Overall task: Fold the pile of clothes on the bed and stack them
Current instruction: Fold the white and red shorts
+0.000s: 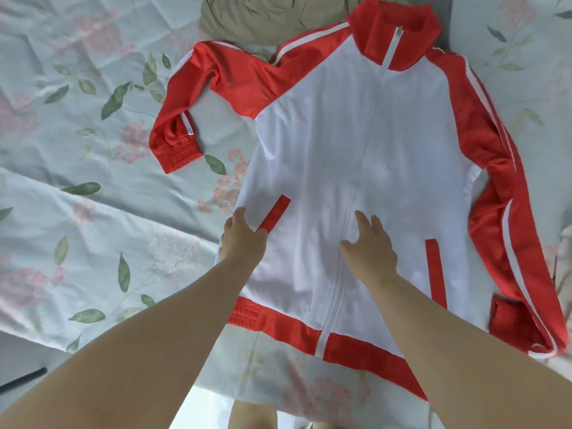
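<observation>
Lying front up on the bed (93,212), the jacket (356,134) was spread nearly flat, zipped shut, with the collar away from you and the red hem (278,323) nearest you. The sleeve on your left (216,75) was bent outward, its cuff (179,156) resting on the sheet. The sleeve on your right (495,181) ran down along the jacket's side. A crumpled khaki garment (247,20) sat just beyond the shoulder.

Your right grip (368,246) was wide, fingers spread and pressing flat on the white front beside the zip (368,125). Your left grip (244,236) rested at the jacket's side edge, just beside the red pocket trim (275,212). Whether it pinched that edge or only lay on it, I could not tell.

You should have expected this cloth to be light, thin and limp, with a smooth sheen that probably lets it slide on itself and on the sheet. It would not hold a crease unaided, so each fold likely needed a flat palm to pin it. The best places to take hold looked like the side seam, the shoulder and the ribbed cuffs, where the fabric is doubled and less likely to slip.
</observation>
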